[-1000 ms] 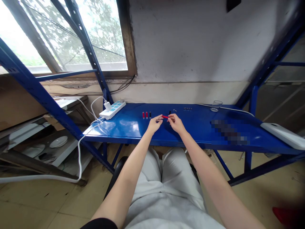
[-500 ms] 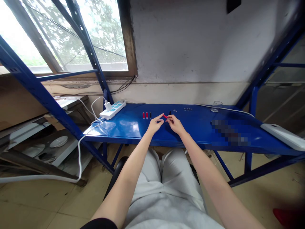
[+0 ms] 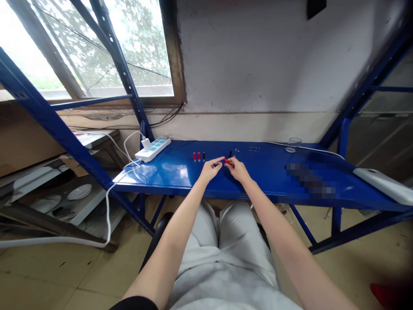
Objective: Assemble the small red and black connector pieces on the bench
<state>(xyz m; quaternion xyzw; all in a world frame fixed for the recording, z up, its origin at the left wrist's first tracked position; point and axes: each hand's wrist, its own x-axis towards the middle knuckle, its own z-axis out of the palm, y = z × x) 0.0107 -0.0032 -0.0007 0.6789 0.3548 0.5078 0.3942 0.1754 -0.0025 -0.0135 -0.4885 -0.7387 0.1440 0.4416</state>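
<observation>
Near the centre of the frame, a red tube (image 3: 226, 160) is being held at a tilt, clamped between the thumb and fingers of the right hand (image 3: 239, 169). The left hand (image 3: 209, 171) is being held just beside it, thumb and forefinger apart; whether the tube's end is being touched cannot be told. Left of centre, two upright red tubes (image 3: 199, 156) and a black tube (image 3: 203, 156) are being supported by the blue table (image 3: 264, 172).
</observation>
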